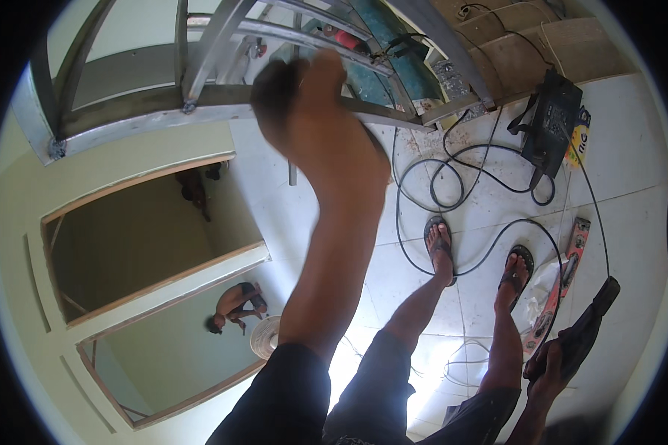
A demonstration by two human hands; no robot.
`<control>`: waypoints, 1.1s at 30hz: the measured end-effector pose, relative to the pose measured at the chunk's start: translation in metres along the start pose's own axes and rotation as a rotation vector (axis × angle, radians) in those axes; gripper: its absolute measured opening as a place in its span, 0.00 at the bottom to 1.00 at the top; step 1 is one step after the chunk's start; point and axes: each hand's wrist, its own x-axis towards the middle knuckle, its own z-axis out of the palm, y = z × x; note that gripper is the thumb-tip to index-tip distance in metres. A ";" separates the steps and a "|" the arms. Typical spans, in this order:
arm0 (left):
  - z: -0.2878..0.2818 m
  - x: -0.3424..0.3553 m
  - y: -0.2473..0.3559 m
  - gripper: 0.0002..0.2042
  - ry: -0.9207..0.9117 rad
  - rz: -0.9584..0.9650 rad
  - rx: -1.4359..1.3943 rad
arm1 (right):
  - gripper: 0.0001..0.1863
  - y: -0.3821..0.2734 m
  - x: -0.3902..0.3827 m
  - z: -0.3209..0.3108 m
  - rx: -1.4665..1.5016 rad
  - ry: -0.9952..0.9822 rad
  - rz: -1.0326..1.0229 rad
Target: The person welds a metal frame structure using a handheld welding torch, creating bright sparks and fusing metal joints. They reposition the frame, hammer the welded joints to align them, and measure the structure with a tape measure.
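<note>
While the right hand (548, 374) wraps around a black handle (583, 341) at the lower right, the left hand (315, 93) is raised at the silver metal frame (152, 117) across the top; it is blurred, so I cannot tell whether its fingers grip a bar or merely lie before it. From the handle's tip a cable runs up toward a black box-shaped machine (555, 119) with a strap, standing on the white tiled floor (631, 167), a yellow package (580, 139) just beside it. Loops of black cable (527, 221) spread around the feet, both in dark sandals (525, 256). A red spirit level (560, 297) lies near the right foot. Farther left, another person (239, 302) crouches near a round, pale fan (263, 338).
</note>
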 end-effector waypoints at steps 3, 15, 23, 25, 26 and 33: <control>-0.024 -0.022 0.003 0.30 0.052 0.633 0.614 | 0.22 0.001 0.005 -0.014 0.008 -0.031 0.124; -0.013 0.113 0.057 0.18 -0.391 0.393 1.242 | 0.16 -0.054 -0.026 -0.019 0.006 -0.103 -0.054; -0.001 0.119 0.075 0.10 -0.490 0.141 1.284 | 0.08 -0.089 -0.056 0.002 0.020 -0.057 -0.176; -0.004 0.120 0.079 0.09 -0.498 0.104 1.285 | 0.11 -0.092 -0.058 0.001 0.028 -0.106 -0.156; -0.004 0.120 0.080 0.09 -0.496 0.109 1.284 | 0.12 -0.093 -0.061 0.002 0.025 -0.114 -0.153; -0.008 0.125 0.087 0.09 -0.612 0.073 1.271 | 0.11 -0.113 -0.074 0.015 -0.004 -0.131 -0.139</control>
